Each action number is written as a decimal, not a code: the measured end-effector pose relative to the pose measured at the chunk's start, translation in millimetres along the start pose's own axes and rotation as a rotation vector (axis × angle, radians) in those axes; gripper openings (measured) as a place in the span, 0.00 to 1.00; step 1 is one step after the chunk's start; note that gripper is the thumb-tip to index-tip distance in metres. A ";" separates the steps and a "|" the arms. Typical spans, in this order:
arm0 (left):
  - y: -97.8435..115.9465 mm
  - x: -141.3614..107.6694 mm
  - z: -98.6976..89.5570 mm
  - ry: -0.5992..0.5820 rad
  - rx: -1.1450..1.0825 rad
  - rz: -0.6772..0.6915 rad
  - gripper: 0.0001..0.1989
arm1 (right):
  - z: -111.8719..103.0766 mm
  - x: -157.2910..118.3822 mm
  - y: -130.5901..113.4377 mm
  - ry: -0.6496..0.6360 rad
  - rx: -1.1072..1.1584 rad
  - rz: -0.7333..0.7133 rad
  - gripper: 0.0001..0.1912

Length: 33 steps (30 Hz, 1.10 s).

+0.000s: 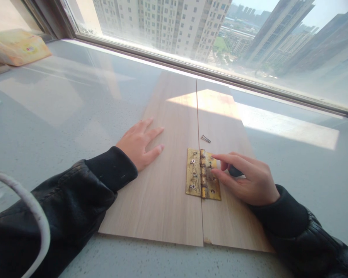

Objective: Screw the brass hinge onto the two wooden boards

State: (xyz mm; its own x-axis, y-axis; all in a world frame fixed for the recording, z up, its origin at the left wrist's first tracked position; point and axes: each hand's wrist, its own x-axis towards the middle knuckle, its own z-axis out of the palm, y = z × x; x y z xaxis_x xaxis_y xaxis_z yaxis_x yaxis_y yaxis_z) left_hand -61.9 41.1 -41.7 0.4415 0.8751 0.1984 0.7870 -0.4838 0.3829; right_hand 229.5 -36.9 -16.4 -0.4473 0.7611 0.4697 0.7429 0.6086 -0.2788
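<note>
A worn brass-coloured butt hinge (194,175) lies across the seam of two pale wooden boards. Its left leaf has several screw heads in it; open holes show in the right leaf. My left hand (142,143) rests with fingers spread on the left board (162,204). Over the right board (232,227), my right hand (248,179) is curled around a dark rounded object (235,171), mostly hidden by the fingers. Its thumb and index tips are at the hinge's right leaf, slightly apart. Two loose screws (205,139) lie just above the hinge.
The boards lie on a speckled white countertop (75,127) beside a window (168,27). A yellowish soft packet (19,48) sits at the far left. A white cable (43,220) loops in front of my left sleeve. Sunlight falls across the boards' far end.
</note>
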 end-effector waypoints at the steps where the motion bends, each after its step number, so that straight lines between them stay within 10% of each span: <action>1: 0.0 0.0 0.0 0.002 -0.001 0.000 0.29 | 0.5 0.1 0.4 -0.012 -0.001 -0.008 0.16; 19: -2.5 -0.9 2.5 0.016 -0.001 0.005 0.29 | 2.0 -0.8 0.7 0.025 0.009 0.014 0.02; 33: -3.1 -0.8 2.5 0.017 0.000 0.010 0.28 | 0.4 0.2 0.2 -0.011 0.018 0.009 0.11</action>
State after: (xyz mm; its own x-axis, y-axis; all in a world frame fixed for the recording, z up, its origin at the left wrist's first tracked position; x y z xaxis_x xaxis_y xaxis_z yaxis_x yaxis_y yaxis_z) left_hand -63.6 41.9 -45.3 0.4416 0.8704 0.2177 0.7825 -0.4923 0.3812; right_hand 229.4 -36.6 -16.7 -0.4464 0.7689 0.4578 0.7378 0.6057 -0.2979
